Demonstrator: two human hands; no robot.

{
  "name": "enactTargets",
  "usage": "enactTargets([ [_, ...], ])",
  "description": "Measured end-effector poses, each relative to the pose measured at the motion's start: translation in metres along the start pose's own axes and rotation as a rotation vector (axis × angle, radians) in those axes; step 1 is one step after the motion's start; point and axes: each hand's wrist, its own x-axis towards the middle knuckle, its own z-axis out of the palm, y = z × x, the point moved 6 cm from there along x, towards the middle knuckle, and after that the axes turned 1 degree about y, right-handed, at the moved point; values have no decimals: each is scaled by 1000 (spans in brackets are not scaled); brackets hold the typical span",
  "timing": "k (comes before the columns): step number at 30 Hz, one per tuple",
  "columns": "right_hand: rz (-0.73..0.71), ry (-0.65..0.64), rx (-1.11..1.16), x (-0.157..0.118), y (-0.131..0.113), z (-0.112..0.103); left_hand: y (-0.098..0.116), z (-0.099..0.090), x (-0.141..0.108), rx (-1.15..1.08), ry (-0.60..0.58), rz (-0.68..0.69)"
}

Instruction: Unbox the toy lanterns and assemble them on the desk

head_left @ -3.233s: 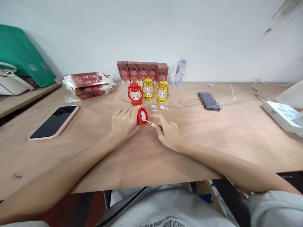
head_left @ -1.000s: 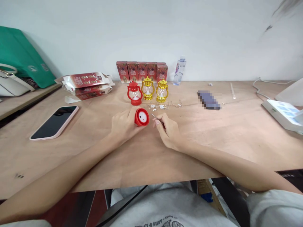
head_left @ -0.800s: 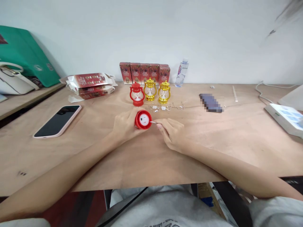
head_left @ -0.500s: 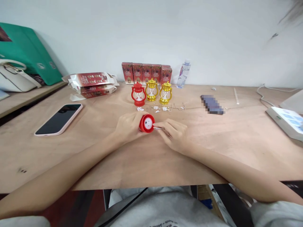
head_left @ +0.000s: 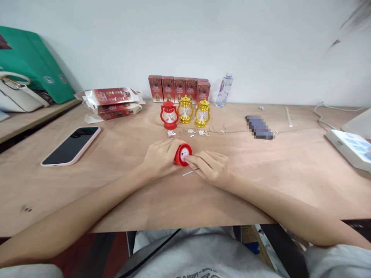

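My left hand is wrapped round a red lantern, tipped so that its round base with a white disc faces me. My right hand is closed on a thin metal tool, which slants down to the left below the base. The fingertips of that hand touch the white disc. Beyond my hands stand an upright red lantern and two gold ones. Small white pieces and bent wires lie in a row in front of them.
Several red boxes and a water bottle stand by the wall. Opened packaging and a phone lie on the left. A blurred dark object and a white power strip lie on the right.
The held lantern has shifted slightly right and down. My right fingertips have come onto the white disc, and the metal tool now points down to the left, away from the base.
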Motion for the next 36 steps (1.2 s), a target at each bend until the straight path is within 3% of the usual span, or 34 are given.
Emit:
enactTargets([
  [3, -65, 51, -83, 1, -4, -1, 2, -3, 0, 15, 54, 8],
  [6, -45, -5, -78, 2, -1, 4, 5, -6, -1, 23, 108, 4],
  [14, -16, -64, -55, 0, 2, 13, 4, -3, -1, 28, 97, -38],
  [22, -121, -1, -234, 4, -5, 13, 3, -4, 2, 4, 54, -10],
  [27, -185, 163, -236, 5, -10, 5, 1, -3, 2, -2, 31, -21],
  [36, 132, 55, 34, 6, 8, 3, -12, -9, -3, -4, 202, -28],
])
